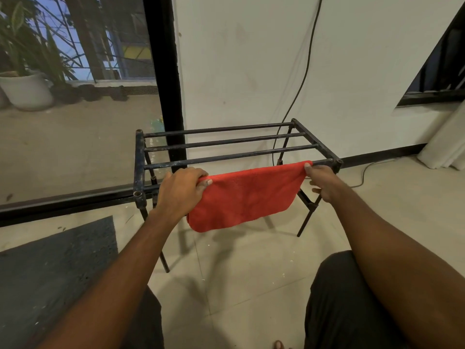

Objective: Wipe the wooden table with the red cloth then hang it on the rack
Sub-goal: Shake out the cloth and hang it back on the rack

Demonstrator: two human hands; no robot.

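At frame center, I hold the red cloth [242,197] draped over the near bar of the black metal rack [216,143]; my left hand [180,191] and right hand [320,181] pinch its top corners.

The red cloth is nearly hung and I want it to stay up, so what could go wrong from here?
1. The red cloth seems to hang mostly on the near side of the front bar, so it may slide off once let go.
2. The left hand and right hand hold only its top corners; releasing unevenly could tug it sideways.
3. The rack looks light and might shift.
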